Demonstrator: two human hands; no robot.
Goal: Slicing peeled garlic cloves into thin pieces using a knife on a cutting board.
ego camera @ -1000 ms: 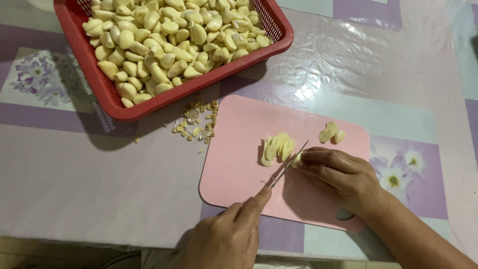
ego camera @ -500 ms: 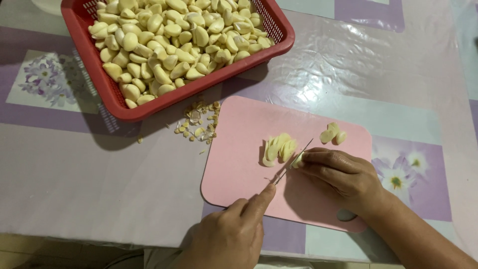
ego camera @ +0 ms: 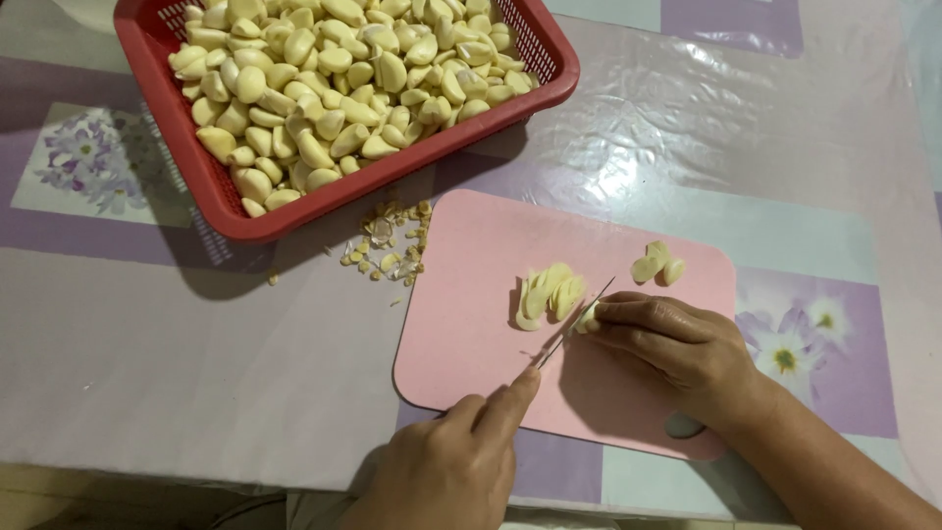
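A thin-bladed small knife (ego camera: 574, 324) is held in the left hand (ego camera: 446, 466), fingers wrapped round the handle w/ the forefinger stretched along the back of the blade. The knife's long axis runs diagonally: handle end at lower left, tip pointed to upper right, away from the person. The blade is set on a pale peeled garlic clove (ego camera: 586, 320) lying on the pink rounded-corner plastic cutting board (ego camera: 471, 324), approx. mid-board.

The clove is pinned by the right hand (ego camera: 677, 348), fingers curled down over it, tips just beside the blade; only a small bit of the clove is seen past the fingertips, so its own axis can't be told.

Just left of the blade, a small fanned pile of cut garlic slices (ego camera: 547, 292) is seen on the board, touching one another. Near the board's far right corner, two or three more garlic pieces (ego camera: 655, 263) are laid, well apart from the pile.

Beyond the board, a red perforated plastic basket (ego camera: 201, 191) is filled w/ whole peeled garlic cloves (ego camera: 334, 88). Between basket and board, a scatter of small trimmed garlic ends and skin bits (ego camera: 388, 250) is seen on the desk (ego camera: 147, 344), which is covered w/ a lilac-and-white flower-print plastic cloth.
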